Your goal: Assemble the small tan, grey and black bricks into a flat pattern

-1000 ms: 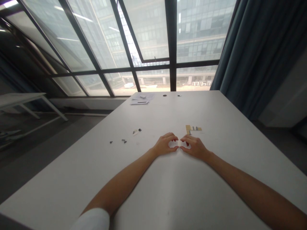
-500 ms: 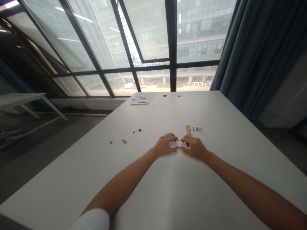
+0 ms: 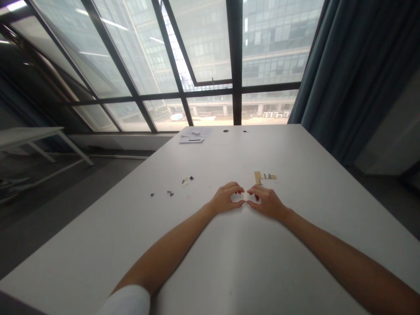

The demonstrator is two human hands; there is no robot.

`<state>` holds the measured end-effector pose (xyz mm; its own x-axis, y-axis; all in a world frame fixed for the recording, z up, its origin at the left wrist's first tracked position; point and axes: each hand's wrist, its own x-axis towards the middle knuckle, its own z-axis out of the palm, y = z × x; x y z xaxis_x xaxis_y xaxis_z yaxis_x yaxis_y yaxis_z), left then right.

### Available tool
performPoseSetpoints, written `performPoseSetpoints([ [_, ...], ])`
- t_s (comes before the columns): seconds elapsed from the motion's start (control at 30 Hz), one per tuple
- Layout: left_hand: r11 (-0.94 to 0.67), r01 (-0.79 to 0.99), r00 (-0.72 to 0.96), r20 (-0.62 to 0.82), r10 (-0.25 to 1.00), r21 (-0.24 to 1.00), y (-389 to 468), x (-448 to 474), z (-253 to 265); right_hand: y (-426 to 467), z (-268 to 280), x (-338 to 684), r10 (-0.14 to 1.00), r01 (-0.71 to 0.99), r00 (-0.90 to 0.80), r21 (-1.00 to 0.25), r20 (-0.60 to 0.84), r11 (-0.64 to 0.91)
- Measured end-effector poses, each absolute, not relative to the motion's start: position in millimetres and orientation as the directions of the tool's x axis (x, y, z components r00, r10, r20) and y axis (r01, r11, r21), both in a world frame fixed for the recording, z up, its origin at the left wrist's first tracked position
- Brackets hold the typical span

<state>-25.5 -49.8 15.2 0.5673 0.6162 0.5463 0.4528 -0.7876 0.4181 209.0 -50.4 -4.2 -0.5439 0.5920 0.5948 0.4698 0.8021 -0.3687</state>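
1. Yellow pieces (image 3: 257, 175): on the counter (image 3: 229, 262), just beyond the right hand (image 3: 267, 202); apparently grouped for easy reach.
2. Dark bits (image 3: 169, 193): small clusters, left of the left hand (image 3: 226, 197); seemingly set apart from the yellow pieces.
3. Hands, two: facing, nearly meeting; fingers curved, thumbs below fingertips, forearms converging. Grip on anything small between: cannot tell.

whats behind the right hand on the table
Beyond the right hand lie yellow pieces with grey bits. The hand may hide their near edge; the tabletop under the palm is covered, so anything there cannot be seen.
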Motion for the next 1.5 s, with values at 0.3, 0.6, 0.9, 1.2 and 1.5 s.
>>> performPoseSetpoints([
  [0.3, -0.791, 0.451, 0.571, 0.548, 0.611, 0.413, -49.1, -26.1, 14.3, -50.8, -3.5, 209.4, 0.604, 0.478, -0.543, -0.376, 0.583, 0.794],
  [0.6, -0.782, 0.455, 0.565, 0.54, 0.624, 0.426, -48.0, -26.0, 12.0, -50.7, -3.4, 209.2, 0.598, 0.47, -0.542, -0.377, 0.59, 0.798],
  [0.9, -0.793, 0.438, 0.566, 0.555, 0.61, 0.424, -47.9, -26.5, 12.1, -50.2, -4.4, 209.0, 0.589, 0.468, -0.535, -0.368, 0.606, 0.803],
  [1.2, -0.776, 0.461, 0.567, 0.53, 0.631, 0.431, -48.4, -26.3, 11.1, -51.7, -1.2, 209.0, 0.604, 0.49, -0.54, -0.364, 0.586, 0.792],
  [1.5, -0.797, 0.482, 0.627, 0.492, 0.604, 0.365, -47.8, -26.2, 24.8, -54.5, 3.9, 210.4, 0.599, 0.481, -0.543, -0.367, 0.588, 0.796],
])
